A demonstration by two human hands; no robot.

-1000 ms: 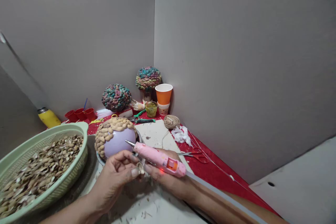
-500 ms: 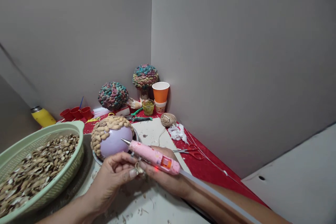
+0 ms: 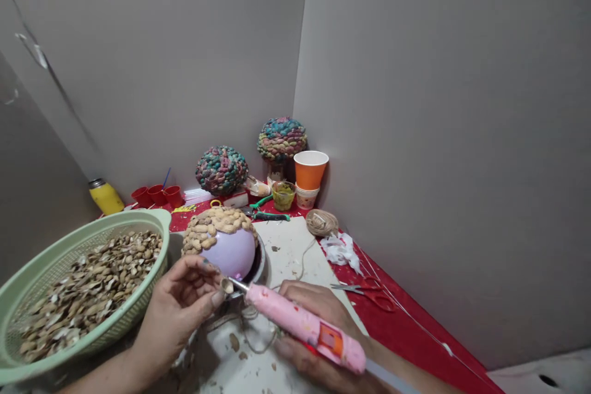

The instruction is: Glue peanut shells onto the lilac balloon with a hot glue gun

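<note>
Between thumb and fingertips, my left hand (image 3: 184, 298) pinches a small peanut shell (image 3: 226, 285), its hollow side showing. My right hand (image 3: 318, 326) is closed around a pink glue gun (image 3: 295, 323), whose metal tip is at the shell's right edge. Behind them a lilac balloon (image 3: 233, 251) rests in a metal bowl (image 3: 261, 265). Peanut shells (image 3: 203, 231) cover its top and left side. Part of the balloon's lower left is hidden by my left hand.
On the left stands a green basket (image 3: 164, 221) of shells. Farther back are colourful shell-covered balls (image 3: 221, 170), red cups (image 3: 172, 197), an orange cup (image 3: 310, 169) and pliers (image 3: 272, 217). Twine (image 3: 322, 222), white tissue (image 3: 340, 250) and red-handled scissors (image 3: 376, 295) lie to the right.
The view has shifted, so the scene sits farther right. My hands have moved apart, the shell is now in my left fingertips, and the glue gun's tip has come down to it.
</note>
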